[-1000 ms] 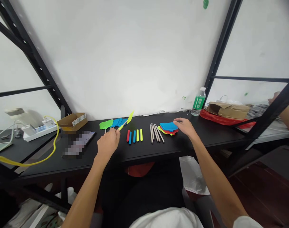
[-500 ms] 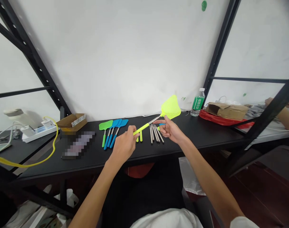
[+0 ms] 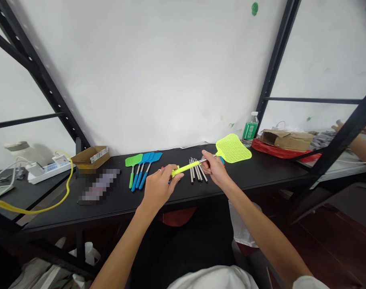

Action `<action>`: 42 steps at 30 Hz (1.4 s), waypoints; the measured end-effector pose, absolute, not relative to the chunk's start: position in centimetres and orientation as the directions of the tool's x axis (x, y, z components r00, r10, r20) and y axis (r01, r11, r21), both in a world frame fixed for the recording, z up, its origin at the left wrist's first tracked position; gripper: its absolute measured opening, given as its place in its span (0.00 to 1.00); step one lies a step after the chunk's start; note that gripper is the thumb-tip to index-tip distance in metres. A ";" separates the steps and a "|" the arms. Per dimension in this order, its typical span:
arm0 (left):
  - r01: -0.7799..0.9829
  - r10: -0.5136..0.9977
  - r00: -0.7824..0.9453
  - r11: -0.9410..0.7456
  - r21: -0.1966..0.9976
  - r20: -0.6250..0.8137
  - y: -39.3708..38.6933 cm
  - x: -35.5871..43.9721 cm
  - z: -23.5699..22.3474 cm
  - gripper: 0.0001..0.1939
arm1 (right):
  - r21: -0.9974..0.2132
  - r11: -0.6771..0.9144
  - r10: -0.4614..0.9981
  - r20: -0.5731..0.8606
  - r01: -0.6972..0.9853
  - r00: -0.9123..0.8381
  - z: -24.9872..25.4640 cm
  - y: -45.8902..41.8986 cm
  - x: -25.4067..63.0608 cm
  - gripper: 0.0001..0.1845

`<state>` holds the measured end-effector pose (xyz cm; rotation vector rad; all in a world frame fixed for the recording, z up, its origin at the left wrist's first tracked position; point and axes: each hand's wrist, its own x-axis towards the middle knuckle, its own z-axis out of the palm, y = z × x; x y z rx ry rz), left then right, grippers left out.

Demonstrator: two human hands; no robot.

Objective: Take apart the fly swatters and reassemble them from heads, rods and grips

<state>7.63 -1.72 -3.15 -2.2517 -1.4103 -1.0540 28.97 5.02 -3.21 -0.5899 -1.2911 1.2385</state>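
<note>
A yellow-green fly swatter point(image 3: 234, 149) is held above the desk, its mesh head to the right. My left hand point(image 3: 161, 182) grips the end of its yellow handle. On the metal rod near the head, my right hand point(image 3: 214, 167) is closed. Beneath it on the desk lie several metal tubes point(image 3: 195, 171), side by side. Left of my left hand lie a green fly swatter point(image 3: 133, 161) and several blue fly swatters point(image 3: 141, 170) with their heads toward the wall. Some blue and yellow parts are partly hidden behind my hands.
On the black desk point(image 3: 261, 172), a water bottle point(image 3: 250, 129) stands at the back right. An open cardboard box point(image 3: 91, 156) and a blurred flat object point(image 3: 100, 184) sit at left, near a yellow cable point(image 3: 69, 180). Another person's hand point(image 3: 341, 126) shows at far right.
The swatter's head has moved right and down, so the swatter lies flatter. My right hand has gone from a pointing finger beside the rod to a grip around it.
</note>
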 end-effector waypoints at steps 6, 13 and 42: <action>0.836 0.621 0.267 -0.530 0.144 0.737 -2.1 7.2 -2.6 0.17 | -0.892 0.190 0.912 0.315 -0.411 -0.262 -2.2 4.1 28.9 0.30; 0.789 0.569 0.275 -0.594 0.156 0.775 -2.4 6.7 -1.7 0.16 | -0.933 0.114 0.812 0.284 -0.340 -0.509 -1.9 3.0 29.0 0.33; 0.537 0.820 0.088 -0.517 0.667 0.565 -4.2 1.5 2.2 0.17 | -0.846 0.493 0.821 0.530 -0.205 -0.212 1.7 3.0 36.4 0.29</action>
